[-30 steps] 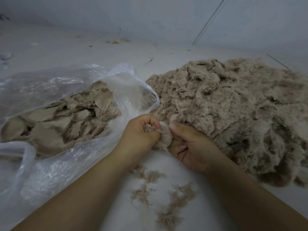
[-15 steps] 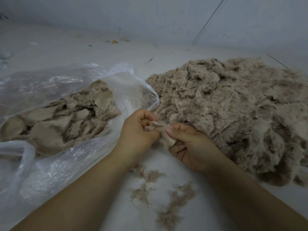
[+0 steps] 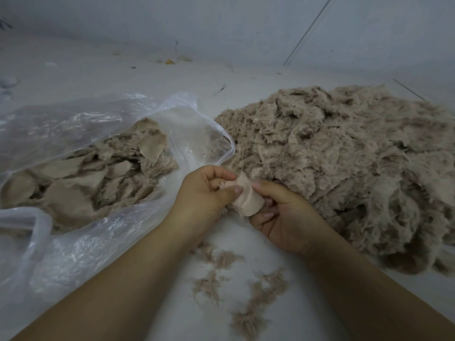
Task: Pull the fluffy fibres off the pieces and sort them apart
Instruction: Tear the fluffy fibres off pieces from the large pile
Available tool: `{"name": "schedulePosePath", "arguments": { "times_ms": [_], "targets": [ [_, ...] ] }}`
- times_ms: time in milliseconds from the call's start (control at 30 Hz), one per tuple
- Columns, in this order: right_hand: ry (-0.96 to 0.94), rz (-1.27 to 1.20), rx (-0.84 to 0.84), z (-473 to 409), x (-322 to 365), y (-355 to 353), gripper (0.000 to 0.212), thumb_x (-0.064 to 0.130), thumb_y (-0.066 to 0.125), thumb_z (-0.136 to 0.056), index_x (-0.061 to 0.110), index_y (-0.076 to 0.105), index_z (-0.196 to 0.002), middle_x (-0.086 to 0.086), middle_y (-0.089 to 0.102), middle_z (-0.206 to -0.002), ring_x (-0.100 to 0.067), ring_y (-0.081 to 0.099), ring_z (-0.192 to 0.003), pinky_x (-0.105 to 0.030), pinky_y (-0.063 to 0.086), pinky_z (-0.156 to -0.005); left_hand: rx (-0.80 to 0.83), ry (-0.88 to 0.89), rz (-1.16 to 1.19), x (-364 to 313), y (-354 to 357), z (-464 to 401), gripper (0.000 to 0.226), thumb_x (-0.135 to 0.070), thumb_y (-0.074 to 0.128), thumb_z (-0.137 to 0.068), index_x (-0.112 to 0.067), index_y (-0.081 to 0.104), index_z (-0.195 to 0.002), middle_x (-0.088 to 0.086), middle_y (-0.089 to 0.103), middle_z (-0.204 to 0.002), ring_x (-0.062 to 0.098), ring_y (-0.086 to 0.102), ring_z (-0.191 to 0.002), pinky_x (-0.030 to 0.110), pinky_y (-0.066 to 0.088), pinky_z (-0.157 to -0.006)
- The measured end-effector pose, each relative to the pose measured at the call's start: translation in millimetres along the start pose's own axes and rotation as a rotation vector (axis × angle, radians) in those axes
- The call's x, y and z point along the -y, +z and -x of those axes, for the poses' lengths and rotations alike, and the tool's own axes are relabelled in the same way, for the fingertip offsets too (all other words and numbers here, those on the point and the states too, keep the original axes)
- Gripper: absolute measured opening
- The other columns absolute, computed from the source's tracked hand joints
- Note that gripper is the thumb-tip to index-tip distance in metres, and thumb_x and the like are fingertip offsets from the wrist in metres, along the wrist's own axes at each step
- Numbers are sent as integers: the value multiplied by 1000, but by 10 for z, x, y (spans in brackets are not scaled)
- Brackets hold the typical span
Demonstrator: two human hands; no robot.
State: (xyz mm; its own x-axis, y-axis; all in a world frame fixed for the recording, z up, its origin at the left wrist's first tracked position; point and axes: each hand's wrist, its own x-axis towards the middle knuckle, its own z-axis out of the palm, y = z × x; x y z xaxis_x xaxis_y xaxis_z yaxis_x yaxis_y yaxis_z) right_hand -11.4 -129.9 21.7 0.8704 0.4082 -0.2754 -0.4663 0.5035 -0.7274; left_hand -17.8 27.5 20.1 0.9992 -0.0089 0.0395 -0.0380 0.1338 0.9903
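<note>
Now both hands, left hand and right hand, pinch the piece between bag and pile, its smooth backing newly turned up, so plucking seems about to resume.

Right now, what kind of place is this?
Probably an informal home or small-workshop floor for hand-sorting plush scraps: a big fluffy pile, a clear plastic bag of pieces, and pulled fibre tufts on bare pale floor.
</note>
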Motion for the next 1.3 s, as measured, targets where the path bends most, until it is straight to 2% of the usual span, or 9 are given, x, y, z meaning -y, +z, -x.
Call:
{"name": "schedulePosePath", "arguments": {
  "times_ms": [167, 400, 500, 567, 733, 800, 967, 1133, 1300],
  "targets": [
    [-19, 97, -35, -18, -39, 8, 53, 20, 60, -80, -3, 50, -127, -10, 56, -82, -4, 45, -58, -10, 29, -38, 60, 63, -41, -2, 10, 26, 16, -3, 75, -80, -6, 65, -92, 14, 64, -62, 13, 58, -49, 19, 45, -46],
    [-36, 98, -37, -13, -23, 24, 49, 17, 53, -90, -16, 46, -126, -20, 45, -87, -13, 27, -62, -12, 23, -40, 110, -118, -102, -28, -86, -21, 41, -49, 69, -77, -11, 67, -62, 9, 56, -47, 15, 35, -33, 17, 27, -34],
    [-24, 112, -53, -8, -26, 19, 47, 16, 43, -100, -20, 40, -130, -32, 46, -103, -18, 35, -65, -13, 25, -40, 219, -145, -194, -48, -117, 6, 31, -27, 69, -88, -4, 67, -67, 10, 53, -45, 11, 34, -31, 17, 26, -33],
    [-17, 77, -40, -14, -14, 2, 37, 16, 45, -99, -15, 52, -117, -21, 57, -81, -10, 40, -55, -10, 26, -39, 188, -153, -135, -65, -127, -3, 26, -21, 64, -92, -2, 67, -73, 8, 50, -42, 11, 31, -30, 16, 23, -33],
    [-21, -27, -71, 5, 14, 2, 14, 20, 59, -80, 6, 55, -79, 6, 28, -51, -2, 25, -39, -13, 26, -37, -251, 77, 351, -203, -230, -102, 20, -19, 48, -101, -8, 60, -90, 11, 70, -75, 12, 36, -36, 17, 26, -36],
    [-9, -33, -79, 7, 11, 9, 16, 20, 58, -86, 7, 55, -78, 6, 29, -51, -2, 25, -39, -13, 26, -37, -312, 115, 270, -194, -263, -123, 12, -20, 52, -100, -10, 57, -99, 7, 74, -91, 12, 37, -42, 19, 29, -37],
    [18, -73, -62, 2, 22, -8, 32, 27, 48, -97, 8, 53, -71, 7, 30, -50, -2, 26, -38, -13, 27, -37, -174, -3, -242, 18, -89, -29, 25, -14, 60, -95, -14, 65, -71, 5, 65, -61, 14, 46, -39, 23, 37, -37],
    [36, -109, -31, -1, 51, 3, 36, 35, 54, -87, 8, 57, -65, 6, 30, -50, -3, 25, -37, -14, 28, -35, -141, -31, -209, 62, 44, 92, 21, -13, 56, -98, -6, 65, -80, 7, 68, -63, 25, 65, -51, 27, 50, -44],
    [63, -125, -37, -5, 65, 0, 41, 38, 46, -98, 9, 53, -70, 6, 30, -50, -3, 23, -37, -14, 27, -34, -166, -34, -156, 46, 184, 273, 22, -9, 53, -98, -1, 64, -80, 6, 68, -62, 11, 60, -45, 20, 46, -43]
  ]
}}
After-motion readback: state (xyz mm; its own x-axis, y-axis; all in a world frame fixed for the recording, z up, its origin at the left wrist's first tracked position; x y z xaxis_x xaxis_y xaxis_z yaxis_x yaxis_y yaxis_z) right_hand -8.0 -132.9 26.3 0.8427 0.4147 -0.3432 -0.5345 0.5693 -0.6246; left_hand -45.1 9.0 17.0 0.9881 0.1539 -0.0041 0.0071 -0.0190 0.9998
